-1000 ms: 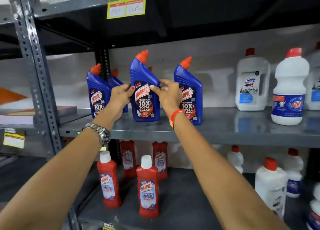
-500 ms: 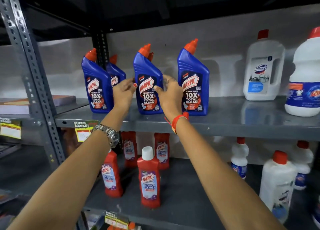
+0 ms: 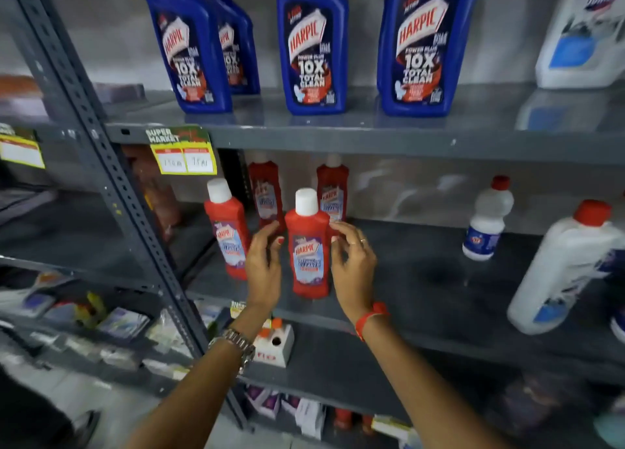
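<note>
A red Harpic bottle with a white cap (image 3: 309, 256) stands upright near the front of the middle shelf (image 3: 422, 279). My left hand (image 3: 263, 266) is just left of it, fingers straight and pointing up, thumb close to the bottle's side. My right hand (image 3: 351, 262) is just right of it, fingers loosely bent, fingertips at the bottle's shoulder. Neither hand is curled round the bottle. A second red bottle (image 3: 228, 232) stands to the left, and two more red bottles (image 3: 267, 191) stand behind.
Several blue Harpic bottles (image 3: 314, 46) stand on the upper shelf (image 3: 372, 137). White bottles (image 3: 487, 218) stand to the right on the middle shelf, a large one (image 3: 564, 269) near the front. A grey perforated upright (image 3: 101, 164) rises at left. A price tag (image 3: 184, 154) hangs on the shelf edge.
Both hands have left the blue bottle on the upper shelf and dropped to the middle shelf, either side of a red bottle. The view has tilted down.
</note>
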